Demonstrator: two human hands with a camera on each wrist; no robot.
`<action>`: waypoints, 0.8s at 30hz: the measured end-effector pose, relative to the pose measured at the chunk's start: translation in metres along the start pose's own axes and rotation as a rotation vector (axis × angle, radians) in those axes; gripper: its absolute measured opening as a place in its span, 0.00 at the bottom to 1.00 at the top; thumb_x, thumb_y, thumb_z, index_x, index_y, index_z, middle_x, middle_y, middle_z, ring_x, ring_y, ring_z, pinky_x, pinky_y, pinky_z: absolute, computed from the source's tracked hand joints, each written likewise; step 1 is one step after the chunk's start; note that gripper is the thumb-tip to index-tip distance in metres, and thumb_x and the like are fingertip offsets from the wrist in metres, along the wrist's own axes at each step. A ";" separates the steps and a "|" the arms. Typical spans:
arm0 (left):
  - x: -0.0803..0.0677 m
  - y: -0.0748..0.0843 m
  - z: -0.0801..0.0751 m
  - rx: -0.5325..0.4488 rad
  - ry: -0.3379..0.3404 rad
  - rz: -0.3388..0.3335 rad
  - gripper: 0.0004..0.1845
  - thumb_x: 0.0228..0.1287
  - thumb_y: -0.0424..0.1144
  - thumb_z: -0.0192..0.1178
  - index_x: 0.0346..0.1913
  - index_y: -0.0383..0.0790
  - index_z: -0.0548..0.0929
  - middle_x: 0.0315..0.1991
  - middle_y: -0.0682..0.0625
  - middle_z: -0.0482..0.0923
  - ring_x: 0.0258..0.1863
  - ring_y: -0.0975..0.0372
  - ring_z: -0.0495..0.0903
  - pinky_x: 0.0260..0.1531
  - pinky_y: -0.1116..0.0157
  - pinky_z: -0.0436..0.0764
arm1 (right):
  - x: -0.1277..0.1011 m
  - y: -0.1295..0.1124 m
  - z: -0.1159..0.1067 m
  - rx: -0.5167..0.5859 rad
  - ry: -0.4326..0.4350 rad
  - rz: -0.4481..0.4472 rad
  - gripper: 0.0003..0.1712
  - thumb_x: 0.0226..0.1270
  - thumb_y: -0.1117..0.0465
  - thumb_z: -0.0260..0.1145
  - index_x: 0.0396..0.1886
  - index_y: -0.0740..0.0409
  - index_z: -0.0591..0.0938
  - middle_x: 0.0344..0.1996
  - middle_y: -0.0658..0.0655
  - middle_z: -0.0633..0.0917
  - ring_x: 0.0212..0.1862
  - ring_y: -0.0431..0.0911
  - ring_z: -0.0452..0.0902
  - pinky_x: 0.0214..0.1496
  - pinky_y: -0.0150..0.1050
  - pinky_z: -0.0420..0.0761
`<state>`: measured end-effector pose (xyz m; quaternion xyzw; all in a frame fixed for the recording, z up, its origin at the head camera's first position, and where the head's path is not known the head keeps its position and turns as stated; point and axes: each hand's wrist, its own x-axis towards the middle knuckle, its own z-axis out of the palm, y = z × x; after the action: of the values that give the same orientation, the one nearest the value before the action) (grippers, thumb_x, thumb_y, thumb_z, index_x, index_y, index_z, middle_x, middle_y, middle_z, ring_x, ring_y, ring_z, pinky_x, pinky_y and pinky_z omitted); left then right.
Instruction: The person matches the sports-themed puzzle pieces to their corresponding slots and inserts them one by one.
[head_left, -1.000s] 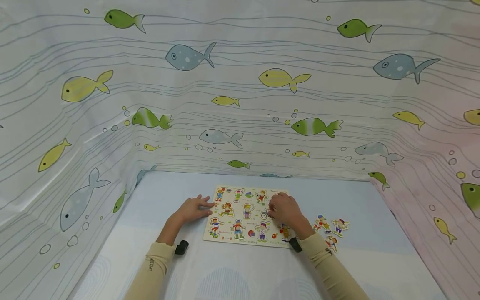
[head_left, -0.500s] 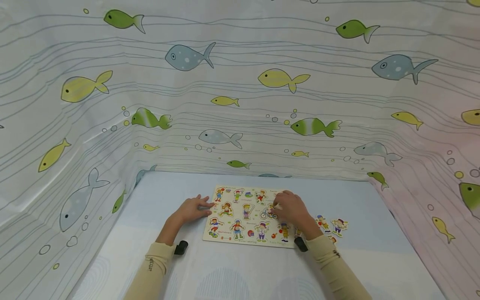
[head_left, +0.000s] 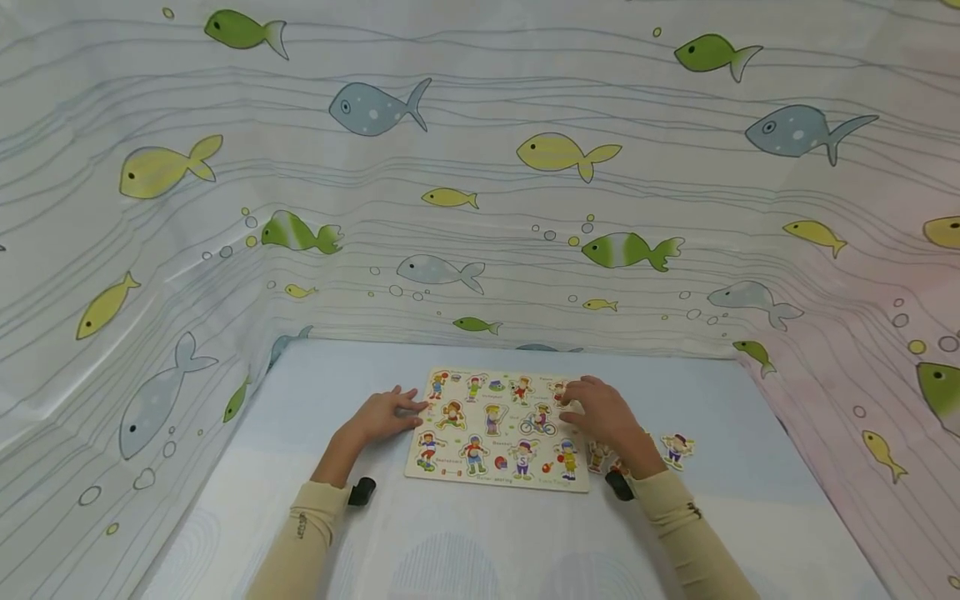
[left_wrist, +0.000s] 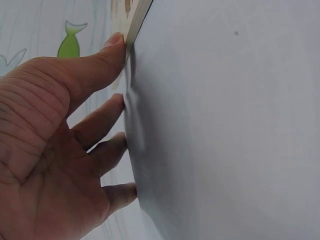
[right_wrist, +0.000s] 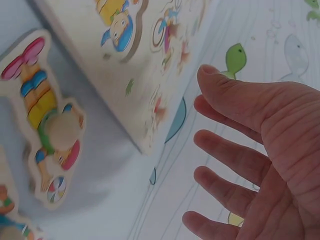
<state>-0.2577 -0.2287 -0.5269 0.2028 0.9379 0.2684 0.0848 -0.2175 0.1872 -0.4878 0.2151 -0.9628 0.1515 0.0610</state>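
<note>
Wooden puzzle board (head_left: 495, 429) lies between both hands, long axis left-right. Left hand (head_left: 382, 415) flat, fingers spread, touching its left edge. Right hand (head_left: 603, 414) open, empty, over right edge; loose pieces (head_left: 677, 446) just right.

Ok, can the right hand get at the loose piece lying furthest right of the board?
Probably yes: the right hand is open above the board's right edge, and the loose piece lies uncovered on the table just beyond it.

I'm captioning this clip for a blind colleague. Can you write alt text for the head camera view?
A person's left hand rests at the left edge of a wooden puzzle board of cartoon children, while the right hand hovers open over its right side. Loose puzzle pieces lie to the right on a pale blue table, walled by fish-print curtain.
</note>
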 end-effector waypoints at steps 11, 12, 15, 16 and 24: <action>0.003 0.002 -0.006 0.005 -0.006 -0.006 0.21 0.65 0.47 0.66 0.58 0.43 0.83 0.68 0.40 0.68 0.71 0.37 0.56 0.68 0.38 0.55 | -0.016 0.023 -0.012 0.010 -0.045 0.114 0.11 0.60 0.55 0.75 0.41 0.53 0.86 0.55 0.60 0.82 0.64 0.59 0.70 0.63 0.59 0.72; 0.004 0.002 -0.007 0.001 -0.002 -0.009 0.21 0.65 0.46 0.65 0.58 0.43 0.83 0.68 0.40 0.68 0.71 0.38 0.56 0.68 0.38 0.54 | -0.017 0.025 -0.013 0.016 -0.048 0.129 0.11 0.60 0.55 0.75 0.41 0.53 0.86 0.56 0.60 0.81 0.65 0.60 0.68 0.63 0.60 0.70; 0.005 0.001 -0.009 0.005 0.012 -0.017 0.21 0.65 0.47 0.65 0.58 0.43 0.83 0.68 0.40 0.67 0.72 0.38 0.55 0.68 0.39 0.53 | -0.018 0.028 -0.016 0.023 -0.068 0.166 0.11 0.60 0.55 0.74 0.41 0.53 0.87 0.58 0.61 0.80 0.67 0.61 0.66 0.65 0.61 0.68; 0.005 0.001 -0.009 0.015 0.011 -0.018 0.21 0.65 0.47 0.65 0.58 0.43 0.83 0.68 0.40 0.67 0.72 0.38 0.55 0.68 0.39 0.53 | -0.019 0.029 -0.016 0.029 -0.082 0.176 0.11 0.61 0.55 0.74 0.40 0.53 0.87 0.58 0.61 0.80 0.67 0.62 0.65 0.65 0.62 0.67; 0.003 -0.002 -0.003 -0.001 -0.016 -0.014 0.21 0.65 0.47 0.65 0.57 0.42 0.83 0.68 0.39 0.68 0.71 0.37 0.55 0.68 0.38 0.54 | -0.036 0.030 -0.011 0.057 -0.182 0.200 0.07 0.58 0.52 0.76 0.30 0.47 0.86 0.58 0.62 0.80 0.68 0.64 0.63 0.63 0.64 0.68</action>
<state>-0.2621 -0.2306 -0.5260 0.1984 0.9384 0.2668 0.0942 -0.1974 0.2307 -0.4917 0.1328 -0.9763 0.1640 -0.0479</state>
